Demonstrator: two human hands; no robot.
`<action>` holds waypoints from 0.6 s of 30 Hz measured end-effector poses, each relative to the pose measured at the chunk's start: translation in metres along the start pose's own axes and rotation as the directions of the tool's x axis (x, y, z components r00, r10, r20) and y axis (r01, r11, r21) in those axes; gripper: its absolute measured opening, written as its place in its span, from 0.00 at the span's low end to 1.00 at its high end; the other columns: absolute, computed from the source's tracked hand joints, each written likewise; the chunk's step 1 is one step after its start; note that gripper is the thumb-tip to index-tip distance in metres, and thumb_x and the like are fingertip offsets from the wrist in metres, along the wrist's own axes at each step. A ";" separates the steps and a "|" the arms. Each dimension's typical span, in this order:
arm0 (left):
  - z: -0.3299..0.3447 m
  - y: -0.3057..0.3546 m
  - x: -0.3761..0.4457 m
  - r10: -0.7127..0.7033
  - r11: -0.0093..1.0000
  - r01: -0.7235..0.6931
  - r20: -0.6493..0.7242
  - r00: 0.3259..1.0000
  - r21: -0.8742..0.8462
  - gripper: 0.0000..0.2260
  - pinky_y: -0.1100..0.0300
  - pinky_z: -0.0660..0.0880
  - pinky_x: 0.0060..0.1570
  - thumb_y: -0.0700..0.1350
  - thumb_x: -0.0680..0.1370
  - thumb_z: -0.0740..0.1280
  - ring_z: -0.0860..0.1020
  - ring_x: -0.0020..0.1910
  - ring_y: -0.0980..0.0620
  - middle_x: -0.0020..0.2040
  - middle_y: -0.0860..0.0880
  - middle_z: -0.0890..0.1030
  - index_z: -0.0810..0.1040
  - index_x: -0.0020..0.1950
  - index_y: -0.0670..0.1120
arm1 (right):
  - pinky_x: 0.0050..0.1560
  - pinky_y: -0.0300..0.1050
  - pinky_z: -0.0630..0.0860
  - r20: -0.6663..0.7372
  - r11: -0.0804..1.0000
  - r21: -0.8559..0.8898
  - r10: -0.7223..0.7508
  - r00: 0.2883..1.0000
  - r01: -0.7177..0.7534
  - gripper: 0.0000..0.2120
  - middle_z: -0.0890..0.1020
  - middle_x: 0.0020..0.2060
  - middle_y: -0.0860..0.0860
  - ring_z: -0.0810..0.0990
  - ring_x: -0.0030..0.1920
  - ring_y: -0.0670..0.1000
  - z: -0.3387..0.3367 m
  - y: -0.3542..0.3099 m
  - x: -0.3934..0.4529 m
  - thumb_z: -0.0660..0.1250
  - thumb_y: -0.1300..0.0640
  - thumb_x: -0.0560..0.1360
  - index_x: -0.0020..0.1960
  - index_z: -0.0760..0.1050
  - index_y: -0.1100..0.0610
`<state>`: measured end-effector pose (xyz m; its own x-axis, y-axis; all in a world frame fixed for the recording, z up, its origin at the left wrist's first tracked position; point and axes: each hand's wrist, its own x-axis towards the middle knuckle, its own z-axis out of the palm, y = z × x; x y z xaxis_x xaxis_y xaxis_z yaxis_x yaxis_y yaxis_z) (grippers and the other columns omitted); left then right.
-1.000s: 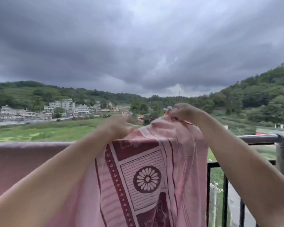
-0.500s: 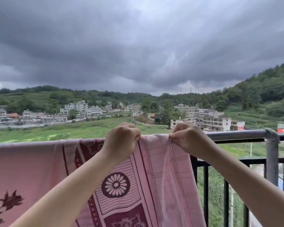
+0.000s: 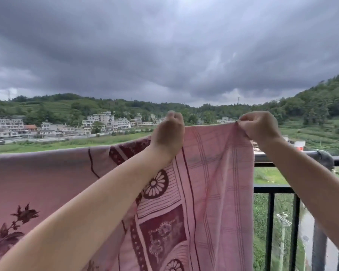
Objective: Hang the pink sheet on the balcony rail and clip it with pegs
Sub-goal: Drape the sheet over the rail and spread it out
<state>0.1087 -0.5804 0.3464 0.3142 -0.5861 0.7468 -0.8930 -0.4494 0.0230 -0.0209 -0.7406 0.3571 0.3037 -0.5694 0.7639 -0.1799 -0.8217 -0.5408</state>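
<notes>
Two hands pinch the sheet's (image 3: 213, 173) top edge, lifted above the rail (image 3: 294, 156): our left hand (image 3: 167, 133) and right hand (image 3: 259, 127) both curl tight on cloth. It looks light, soft and limp, so we judge the hem the best hold.

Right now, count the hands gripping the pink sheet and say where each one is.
2. The left hand pinches the pink sheet along its top edge; the right hand pinches the top right corner, lifted above the balcony rail. No pegs visible.
</notes>
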 end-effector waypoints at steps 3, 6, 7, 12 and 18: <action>0.004 0.021 0.033 -0.031 0.998 0.034 -0.049 0.998 0.051 0.17 0.58 0.75 0.53 0.30 0.76 0.53 0.77 0.53 0.39 0.65 0.33 0.66 0.62 0.66 0.33 | 0.38 0.44 0.74 -0.124 0.994 -0.095 0.034 0.992 -0.046 0.09 0.81 0.39 0.63 0.78 0.43 0.59 -0.013 0.006 0.033 0.61 0.65 0.73 0.45 0.78 0.68; 0.015 0.029 0.059 -0.105 0.987 0.110 -0.048 0.993 0.121 0.19 0.56 0.72 0.57 0.32 0.77 0.53 0.75 0.58 0.39 0.68 0.33 0.63 0.59 0.68 0.31 | 0.45 0.49 0.72 0.068 0.987 -0.154 -0.030 0.997 0.040 0.09 0.79 0.48 0.66 0.77 0.47 0.60 -0.010 0.013 0.052 0.59 0.63 0.75 0.50 0.74 0.67; 0.023 0.033 0.063 -0.126 0.980 0.122 0.020 0.992 0.156 0.17 0.57 0.70 0.59 0.33 0.78 0.52 0.73 0.59 0.40 0.67 0.34 0.65 0.60 0.67 0.30 | 0.43 0.47 0.72 0.226 0.987 -0.150 -0.025 0.974 0.060 0.07 0.78 0.48 0.63 0.76 0.43 0.57 -0.008 0.019 0.056 0.59 0.61 0.75 0.49 0.73 0.64; 0.059 0.053 0.053 -0.114 0.993 0.082 0.481 0.869 0.088 0.13 0.58 0.69 0.43 0.41 0.80 0.55 0.71 0.41 0.48 0.42 0.44 0.75 0.76 0.46 0.36 | 0.45 0.42 0.72 0.867 0.889 -0.340 0.170 0.468 0.307 0.14 0.75 0.51 0.51 0.72 0.48 0.50 -0.007 0.050 0.050 0.54 0.49 0.78 0.51 0.74 0.56; 0.051 0.096 0.006 0.031 0.998 -0.022 0.164 0.986 -0.057 0.12 0.66 0.67 0.35 0.47 0.78 0.61 0.70 0.32 0.53 0.33 0.49 0.72 0.75 0.39 0.41 | 0.35 0.34 0.71 0.865 0.826 -0.068 -0.231 0.446 0.559 0.12 0.79 0.38 0.45 0.75 0.36 0.45 -0.058 0.086 0.023 0.59 0.50 0.76 0.53 0.77 0.53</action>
<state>0.0413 -0.6612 0.3187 0.3352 -0.7022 0.6281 -0.9165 -0.3976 0.0445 -0.0836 -0.8254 0.3485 0.9861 -0.0410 0.1610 -0.0422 -0.9991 0.0038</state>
